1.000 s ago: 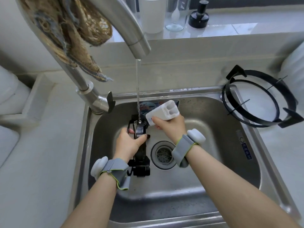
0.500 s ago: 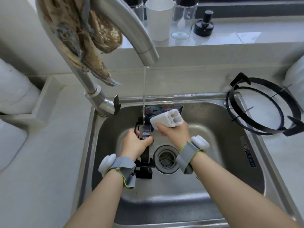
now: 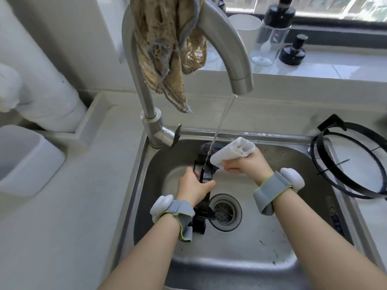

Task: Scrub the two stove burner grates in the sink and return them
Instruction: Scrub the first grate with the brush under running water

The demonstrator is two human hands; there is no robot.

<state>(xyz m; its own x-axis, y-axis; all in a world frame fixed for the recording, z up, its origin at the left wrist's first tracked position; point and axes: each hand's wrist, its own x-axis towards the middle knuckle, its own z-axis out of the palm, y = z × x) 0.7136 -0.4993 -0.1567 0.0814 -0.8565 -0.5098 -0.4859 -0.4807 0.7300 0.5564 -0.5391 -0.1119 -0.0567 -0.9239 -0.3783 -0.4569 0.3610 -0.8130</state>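
Left hand: the left hand (image 3: 193, 188), at the centre of the frame, has its grip curled round the black grate (image 3: 202, 203), thumb lying across the bar.
Right hand: the right hand (image 3: 248, 165), just right of centre, has its grip wrapped round the lower end of a white scrubber (image 3: 232, 152). The scrubber's open end points up and to the right.
Black grate: it stands on edge inside the sink (image 3: 240, 266), just left of the drain (image 3: 225, 212). Its near end shows below the left wrist.
Second grate: the second grate (image 3: 343, 186) lies flat on the counter (image 3: 73, 216) at the right edge of the frame, apart from both hands. Its left rim sits at the edge of the sink.
Water: a thin stream (image 3: 222, 122) runs from the tap (image 3: 230, 49) down onto the black grate, passing just left of the scrubber.
Wrists: each wrist carries a grey band (image 3: 272, 191) with a white pod.
Tap: a brown net cloth (image 3: 167, 49) hangs over its arch, upper centre.
Ledge behind: a white cup (image 3: 244, 32), a clear bottle (image 3: 270, 38) and a small black bottle (image 3: 293, 51) stand in a row, upper right.
Left side: a pale bin (image 3: 25, 160) stands on the counter at the left edge.
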